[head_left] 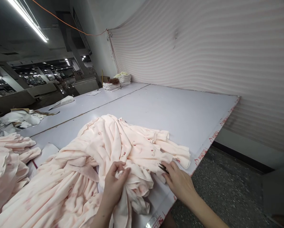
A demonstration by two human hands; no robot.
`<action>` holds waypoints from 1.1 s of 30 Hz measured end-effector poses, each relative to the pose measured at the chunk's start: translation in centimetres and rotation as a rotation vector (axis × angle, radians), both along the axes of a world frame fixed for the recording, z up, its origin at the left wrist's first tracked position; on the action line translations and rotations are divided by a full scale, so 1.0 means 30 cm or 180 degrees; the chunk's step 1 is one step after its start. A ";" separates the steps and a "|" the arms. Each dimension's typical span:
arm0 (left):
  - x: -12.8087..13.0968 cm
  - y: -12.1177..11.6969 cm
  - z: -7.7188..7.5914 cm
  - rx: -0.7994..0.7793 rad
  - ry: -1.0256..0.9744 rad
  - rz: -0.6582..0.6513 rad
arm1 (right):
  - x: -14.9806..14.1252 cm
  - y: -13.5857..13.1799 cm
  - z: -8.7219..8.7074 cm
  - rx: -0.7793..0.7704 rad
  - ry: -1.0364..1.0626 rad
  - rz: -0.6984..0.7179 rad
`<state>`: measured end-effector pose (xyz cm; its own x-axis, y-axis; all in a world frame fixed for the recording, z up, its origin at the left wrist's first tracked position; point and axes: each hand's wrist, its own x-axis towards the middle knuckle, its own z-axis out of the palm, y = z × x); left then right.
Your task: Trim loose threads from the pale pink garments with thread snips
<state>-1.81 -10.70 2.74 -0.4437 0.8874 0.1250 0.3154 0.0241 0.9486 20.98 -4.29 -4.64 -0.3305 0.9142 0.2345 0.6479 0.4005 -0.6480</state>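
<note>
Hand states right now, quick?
Left hand: closed, grip holding pale cloth.
Right hand: closed, holding dark pointed tool, likely snips.

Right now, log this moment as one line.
left hand: pinching pale pink cloth | right hand: holding dark-bladed tool | cloth: heaped on table | white stacks: far end

Pale table (177,109) under pink fabric (108,139), white stacks (111,86)
</note>
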 end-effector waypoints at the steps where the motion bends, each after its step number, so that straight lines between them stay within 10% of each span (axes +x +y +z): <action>1: -0.023 -0.001 0.010 0.0129 -0.0279 0.0073 | 0.006 0.019 -0.013 0.0035 -0.0135 -0.0003; 5: -0.083 -0.013 0.041 0.0318 -0.1136 0.0180 | 0.009 0.077 -0.013 -0.0300 0.0653 0.0227; 13: 0.100 0.020 -0.006 -0.0239 0.0894 -0.1619 | -0.063 0.006 0.095 -0.1504 0.2044 0.0715; 20: 0.128 0.017 -0.045 -0.0249 0.0719 -0.1122 | -0.034 -0.038 0.104 -0.1073 0.1739 0.0523; 26: 0.122 -0.017 -0.084 0.0397 0.1966 -0.0419 | -0.065 -0.022 0.115 -0.0618 0.1551 0.0377; 33: 0.123 -0.024 -0.104 0.0764 0.1536 -0.0867 | -0.031 -0.060 0.154 -0.0561 0.1189 0.0459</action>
<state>1.89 -11.43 -0.38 -0.0479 0.8832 0.4665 0.6763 -0.3151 0.6659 20.06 -6.07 -0.01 -0.3798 0.9017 0.2066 0.3015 0.3318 -0.8939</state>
